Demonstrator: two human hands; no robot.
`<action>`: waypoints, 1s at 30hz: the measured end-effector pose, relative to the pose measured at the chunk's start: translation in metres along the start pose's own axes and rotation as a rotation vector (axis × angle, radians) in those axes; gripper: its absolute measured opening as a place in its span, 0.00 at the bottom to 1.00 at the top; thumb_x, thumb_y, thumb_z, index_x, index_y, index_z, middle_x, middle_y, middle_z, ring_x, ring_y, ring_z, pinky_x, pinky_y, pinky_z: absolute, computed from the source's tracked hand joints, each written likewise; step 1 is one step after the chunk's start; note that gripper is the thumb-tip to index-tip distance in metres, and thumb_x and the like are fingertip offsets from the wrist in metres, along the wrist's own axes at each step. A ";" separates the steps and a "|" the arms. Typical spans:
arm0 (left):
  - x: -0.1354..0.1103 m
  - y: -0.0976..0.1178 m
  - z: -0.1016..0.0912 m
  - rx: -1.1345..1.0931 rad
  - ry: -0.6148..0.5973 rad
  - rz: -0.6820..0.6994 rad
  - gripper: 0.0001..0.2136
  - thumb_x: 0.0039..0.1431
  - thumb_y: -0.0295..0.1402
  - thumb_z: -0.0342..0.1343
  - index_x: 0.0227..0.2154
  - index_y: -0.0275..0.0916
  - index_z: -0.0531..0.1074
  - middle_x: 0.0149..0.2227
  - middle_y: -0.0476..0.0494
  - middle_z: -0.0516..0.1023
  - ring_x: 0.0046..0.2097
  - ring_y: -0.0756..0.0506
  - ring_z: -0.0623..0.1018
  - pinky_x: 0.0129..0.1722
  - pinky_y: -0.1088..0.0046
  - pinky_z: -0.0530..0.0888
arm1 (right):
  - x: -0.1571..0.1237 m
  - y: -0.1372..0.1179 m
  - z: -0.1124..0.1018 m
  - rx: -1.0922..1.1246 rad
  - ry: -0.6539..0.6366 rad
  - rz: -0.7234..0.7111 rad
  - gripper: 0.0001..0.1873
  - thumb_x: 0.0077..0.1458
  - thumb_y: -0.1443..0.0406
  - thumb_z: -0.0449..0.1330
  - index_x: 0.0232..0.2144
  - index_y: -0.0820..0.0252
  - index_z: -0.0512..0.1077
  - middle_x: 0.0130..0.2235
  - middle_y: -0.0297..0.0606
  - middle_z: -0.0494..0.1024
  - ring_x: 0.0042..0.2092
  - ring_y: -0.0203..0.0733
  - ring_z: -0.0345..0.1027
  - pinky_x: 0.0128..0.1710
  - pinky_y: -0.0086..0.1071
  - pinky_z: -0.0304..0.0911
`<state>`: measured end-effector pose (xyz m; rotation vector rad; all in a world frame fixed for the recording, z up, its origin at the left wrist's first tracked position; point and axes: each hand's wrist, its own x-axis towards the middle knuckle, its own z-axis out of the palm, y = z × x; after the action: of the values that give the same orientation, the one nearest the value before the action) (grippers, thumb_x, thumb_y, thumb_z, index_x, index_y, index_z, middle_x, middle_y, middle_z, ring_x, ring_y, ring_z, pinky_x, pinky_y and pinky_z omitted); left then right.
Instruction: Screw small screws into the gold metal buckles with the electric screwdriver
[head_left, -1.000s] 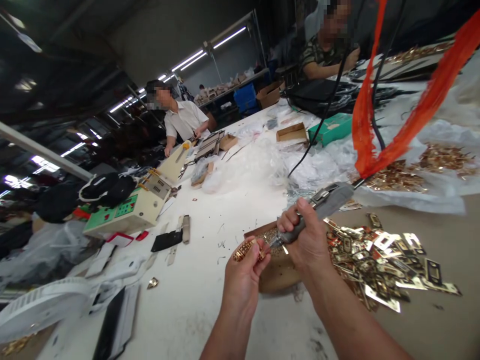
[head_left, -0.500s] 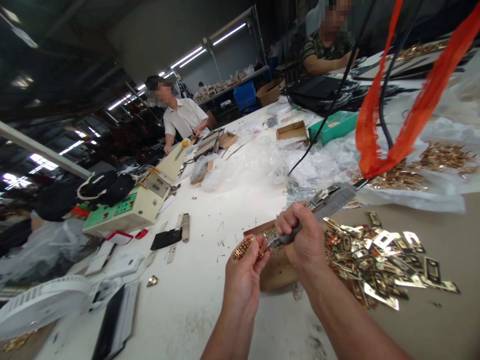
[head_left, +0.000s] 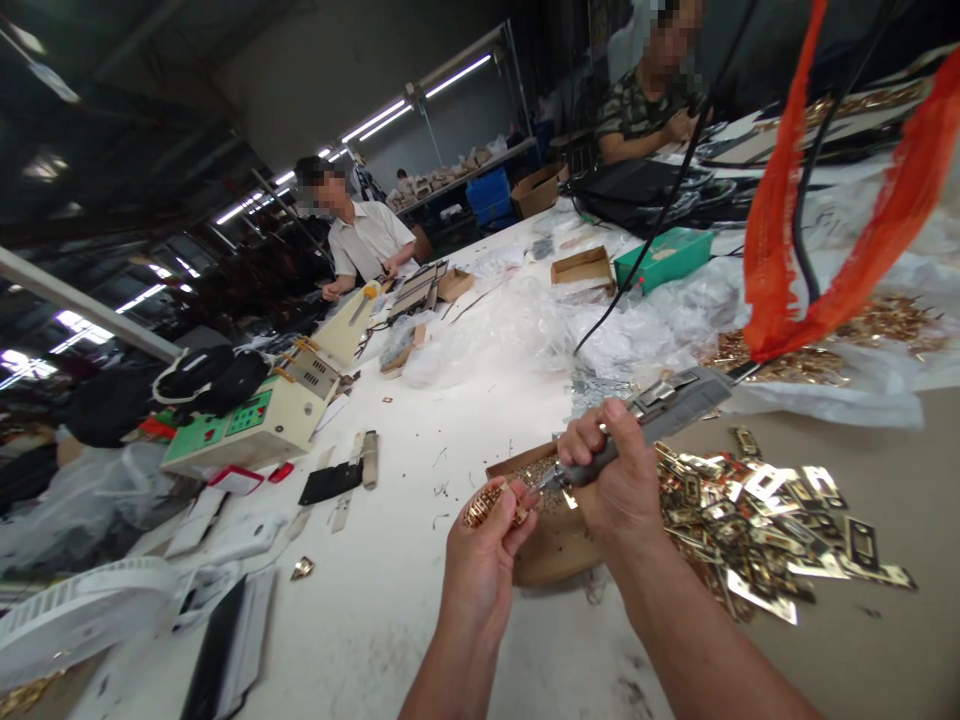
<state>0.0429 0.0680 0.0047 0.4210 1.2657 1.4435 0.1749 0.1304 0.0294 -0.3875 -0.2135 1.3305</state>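
Note:
My left hand (head_left: 484, 555) is closed around a small gold ribbed metal piece (head_left: 482, 503), pinched between thumb and fingers; its far side is hidden. In my right hand (head_left: 619, 480) is a grey electric screwdriver (head_left: 684, 402), fingers wrapped around its body. The tip points down-left and ends close to the gold piece; whether it touches cannot be made out. Beneath both hands stands a shallow cardboard box (head_left: 559, 562) with many tiny metal bits in it. Right of my right hand lies a pile of flat gold metal frames (head_left: 757, 510).
An orange ribbon (head_left: 772, 260) and black cord hang at the screwdriver's rear. Clear plastic bags (head_left: 510, 325) and a green box (head_left: 666, 260) lie beyond. At left are a cream machine (head_left: 281, 420) and a white fan (head_left: 82, 610). Two people sit across the table.
The screwdriver and my right hand have shifted slightly right, its tip drawing back a little from the gold piece. My left hand has barely moved. The orange ribbon has swung right.

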 end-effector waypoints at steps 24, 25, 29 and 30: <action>-0.017 -0.003 0.010 0.074 -0.110 0.015 0.21 0.45 0.32 0.76 0.41 0.35 0.76 0.37 0.39 0.84 0.38 0.41 0.85 0.38 0.68 0.82 | -0.002 -0.003 0.003 0.050 -0.019 -0.009 0.20 0.51 0.61 0.68 0.24 0.56 0.58 0.20 0.21 0.57 0.19 0.28 0.52 0.20 0.26 0.54; -0.017 -0.003 0.009 0.078 -0.113 0.016 0.21 0.45 0.32 0.76 0.41 0.35 0.76 0.37 0.39 0.84 0.38 0.41 0.85 0.38 0.68 0.82 | -0.003 -0.003 0.003 0.048 -0.020 -0.010 0.20 0.51 0.62 0.68 0.24 0.56 0.58 0.20 0.21 0.57 0.18 0.28 0.52 0.20 0.26 0.54; -0.015 -0.002 0.006 0.114 -0.098 0.007 0.22 0.45 0.33 0.76 0.42 0.34 0.76 0.39 0.38 0.85 0.40 0.38 0.85 0.39 0.66 0.82 | -0.002 0.000 0.003 0.045 -0.008 -0.011 0.19 0.50 0.62 0.69 0.25 0.55 0.59 0.20 0.21 0.57 0.18 0.29 0.52 0.20 0.26 0.54; -0.013 -0.001 0.005 0.125 -0.097 0.002 0.22 0.45 0.33 0.76 0.42 0.34 0.76 0.40 0.37 0.85 0.40 0.38 0.85 0.39 0.66 0.82 | -0.001 0.000 0.003 0.042 -0.001 -0.019 0.20 0.50 0.61 0.69 0.25 0.55 0.59 0.20 0.21 0.57 0.18 0.29 0.52 0.20 0.26 0.55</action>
<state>0.0519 0.0584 0.0103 0.5697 1.2817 1.3341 0.1739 0.1294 0.0322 -0.3487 -0.1896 1.3143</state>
